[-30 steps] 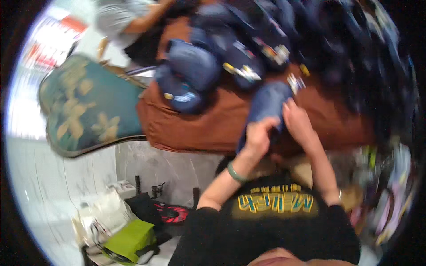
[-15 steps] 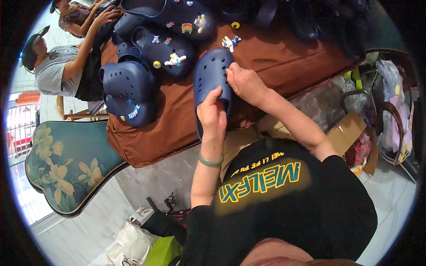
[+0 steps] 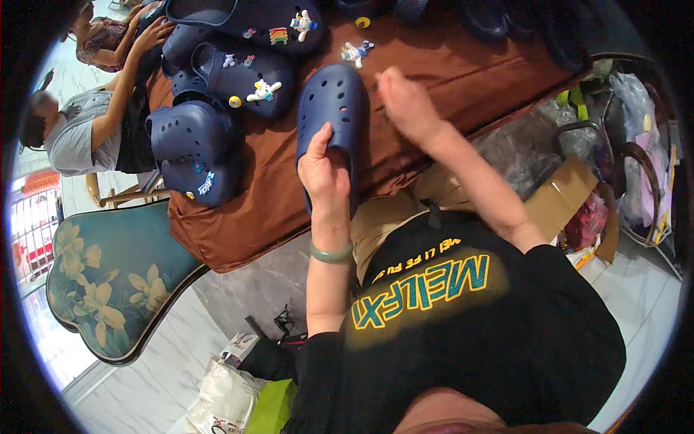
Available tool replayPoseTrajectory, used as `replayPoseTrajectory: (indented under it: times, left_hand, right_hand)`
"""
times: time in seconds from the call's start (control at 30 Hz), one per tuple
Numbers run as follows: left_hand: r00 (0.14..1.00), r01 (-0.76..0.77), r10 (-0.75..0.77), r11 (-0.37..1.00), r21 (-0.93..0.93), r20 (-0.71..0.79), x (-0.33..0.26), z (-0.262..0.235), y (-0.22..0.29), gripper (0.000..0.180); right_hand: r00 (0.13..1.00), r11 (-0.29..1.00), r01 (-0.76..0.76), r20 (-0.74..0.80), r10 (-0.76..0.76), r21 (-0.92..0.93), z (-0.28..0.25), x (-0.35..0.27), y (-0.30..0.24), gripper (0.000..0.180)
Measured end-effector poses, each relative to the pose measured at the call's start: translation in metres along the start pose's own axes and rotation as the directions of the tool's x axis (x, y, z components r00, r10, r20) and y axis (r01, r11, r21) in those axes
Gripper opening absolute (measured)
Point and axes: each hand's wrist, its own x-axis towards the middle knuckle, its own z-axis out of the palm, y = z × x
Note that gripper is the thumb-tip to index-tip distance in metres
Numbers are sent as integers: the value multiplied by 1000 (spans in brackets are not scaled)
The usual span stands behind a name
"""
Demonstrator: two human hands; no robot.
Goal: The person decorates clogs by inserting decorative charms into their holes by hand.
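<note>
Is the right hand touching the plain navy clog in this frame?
Apart. The head view shows brown cloth between the blurred right hand and the clog; only the left hand grips it at the heel.

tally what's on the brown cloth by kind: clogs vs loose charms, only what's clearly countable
Navy clogs: 5, the one held by the left hand at its heel, plus four to its left; dark shapes at the top edge not counted.
Loose charms on the cloth: 2.
Total: 7
</note>
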Motion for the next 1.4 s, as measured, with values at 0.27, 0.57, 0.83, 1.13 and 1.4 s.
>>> replayPoseTrajectory:
  times: [0.27, 0.57, 0.83, 1.13, 1.4]
  left_hand:
    - [1000, -19, 18, 989, 149, 6, -19, 15, 9, 34]
    - [999, -33, 36, 989, 145, -16, -13, 15, 9, 33]
    - [999, -33, 32, 994, 100, 18, -11, 13, 12, 31]
    - [997, -74, 66, 976, 204, 46, -10, 4, 8, 21]
    - [997, -78, 73, 981, 179, 33, -11, 7, 6, 17]
  right_hand:
    - [917, 896, 389, 2, -398, -215, -31, 68, 53, 19]
    - [858, 812, 474, 387, -338, -341, 1, 100, 22, 17]
    - [842, 837, 538, 22, -539, -96, -9, 111, 42, 14]
    - [666, 650, 745, 135, -733, -147, -28, 79, -13, 22]
    - [586, 523, 810, 375, -718, -264, -46, 70, -32, 30]
